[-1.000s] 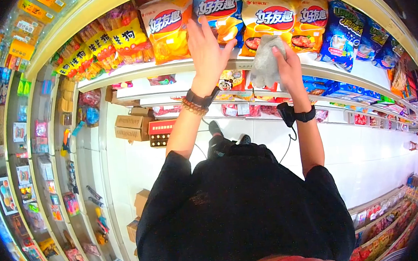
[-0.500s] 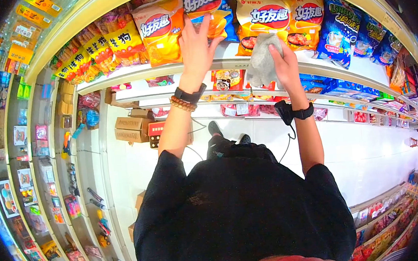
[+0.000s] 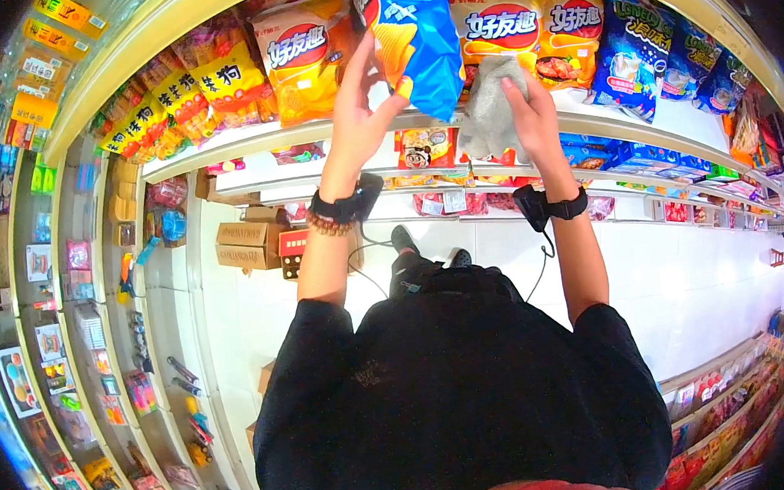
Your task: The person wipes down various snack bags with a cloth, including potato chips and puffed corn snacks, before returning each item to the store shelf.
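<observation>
My left hand grips a blue bag of chips by its left side. The bag is turned and tilted above the shelf's front edge, its chip picture towards my fingers. In my right hand is a crumpled grey cloth, hanging over the shelf edge. Behind the cloth stands an orange chip bag, and another orange bag is to its right. Left of my left hand stands one more orange chip bag.
Yellow-labelled snack packs stand on the shelf's left, dark blue bags on its right. The shelf's front rail runs below them. Lower shelves hold more packets. Cardboard boxes sit on the floor, and a side rack rises at left.
My left hand has closed on the blue chip bag, turned it and drawn it forward from the row. The right hand with the cloth has barely moved.
</observation>
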